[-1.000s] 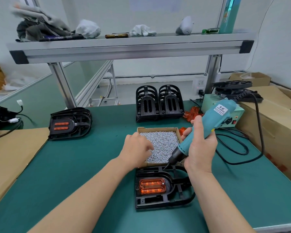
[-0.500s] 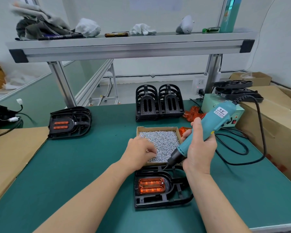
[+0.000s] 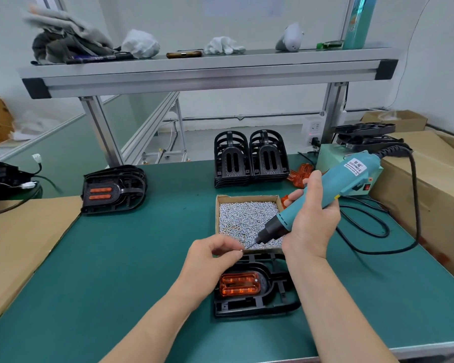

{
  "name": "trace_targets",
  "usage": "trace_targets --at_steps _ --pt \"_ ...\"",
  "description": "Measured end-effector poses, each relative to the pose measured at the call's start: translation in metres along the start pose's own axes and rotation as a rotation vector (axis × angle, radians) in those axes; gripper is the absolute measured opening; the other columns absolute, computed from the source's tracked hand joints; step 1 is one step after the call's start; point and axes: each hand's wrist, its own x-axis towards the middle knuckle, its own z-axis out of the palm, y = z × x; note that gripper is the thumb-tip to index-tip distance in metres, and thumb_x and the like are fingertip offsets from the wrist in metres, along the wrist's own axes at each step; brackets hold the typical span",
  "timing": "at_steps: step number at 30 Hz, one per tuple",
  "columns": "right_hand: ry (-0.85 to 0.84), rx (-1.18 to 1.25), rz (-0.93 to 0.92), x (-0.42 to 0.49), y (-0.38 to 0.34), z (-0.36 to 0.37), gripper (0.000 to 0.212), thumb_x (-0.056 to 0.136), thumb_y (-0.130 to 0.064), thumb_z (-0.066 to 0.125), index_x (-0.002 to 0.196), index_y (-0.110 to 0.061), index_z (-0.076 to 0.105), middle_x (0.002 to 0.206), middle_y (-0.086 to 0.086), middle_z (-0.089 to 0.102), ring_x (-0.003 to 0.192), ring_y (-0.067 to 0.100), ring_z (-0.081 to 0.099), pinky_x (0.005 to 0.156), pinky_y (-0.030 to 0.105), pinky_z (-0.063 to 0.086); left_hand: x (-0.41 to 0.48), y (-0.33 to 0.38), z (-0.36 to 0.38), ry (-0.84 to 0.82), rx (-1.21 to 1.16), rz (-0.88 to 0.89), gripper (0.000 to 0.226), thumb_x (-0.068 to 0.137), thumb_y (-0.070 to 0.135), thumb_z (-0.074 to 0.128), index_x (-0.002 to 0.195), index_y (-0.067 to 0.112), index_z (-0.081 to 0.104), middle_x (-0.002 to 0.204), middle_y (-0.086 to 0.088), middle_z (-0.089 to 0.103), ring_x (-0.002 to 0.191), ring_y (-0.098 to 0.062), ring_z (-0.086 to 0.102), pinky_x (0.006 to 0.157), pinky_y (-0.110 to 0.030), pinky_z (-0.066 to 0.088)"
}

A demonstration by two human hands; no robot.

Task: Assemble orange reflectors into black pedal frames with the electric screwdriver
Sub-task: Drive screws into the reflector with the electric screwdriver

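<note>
A black pedal frame (image 3: 257, 302) lies on the green mat near me, with an orange reflector (image 3: 239, 284) seated in it. My right hand (image 3: 312, 221) grips the teal electric screwdriver (image 3: 325, 195), its bit angled down to the left above the frame's far edge. My left hand (image 3: 215, 255) pinches a small silver screw (image 3: 241, 249) right at the bit's tip. Behind them sits a cardboard box of screws (image 3: 247, 218).
Two stacks of empty black frames (image 3: 250, 158) stand at the back. A finished pedal (image 3: 113, 188) lies at the left. Loose orange reflectors (image 3: 300, 174) lie beside the green power unit (image 3: 330, 155). The tool's black cable (image 3: 372, 231) loops at the right. Cardboard boxes flank both sides.
My left hand has left the screw box and come back toward me, now pinching a screw at the screwdriver's tip. The right hand with the tool has hardly moved.
</note>
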Motion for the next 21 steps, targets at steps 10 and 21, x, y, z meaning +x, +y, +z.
trace_targets --at_steps 10,21 --pt "-0.022 0.017 0.022 -0.009 -0.001 0.001 0.031 0.094 -0.039 0.069 0.099 -0.010 0.057 0.055 -0.006 0.057 0.050 0.009 0.055 0.055 0.025 0.051 -0.014 -0.001 0.005 0.011 -0.219 -0.081 0.016 0.084 0.005 0.075 0.082 0.021 0.078 0.084 -0.009 0.076 0.076 -0.013 0.067 0.074 -0.025 0.056" --pt "-0.033 0.001 0.017 -0.016 0.002 0.001 0.030 0.095 -0.037 0.068 0.102 -0.010 0.056 0.055 -0.002 0.055 0.050 0.014 0.052 0.055 0.025 0.051 -0.019 0.001 0.010 0.053 -0.281 -0.090 0.018 0.084 0.002 0.074 0.080 0.020 0.077 0.078 -0.004 0.075 0.071 -0.012 0.067 0.065 -0.022 0.054"
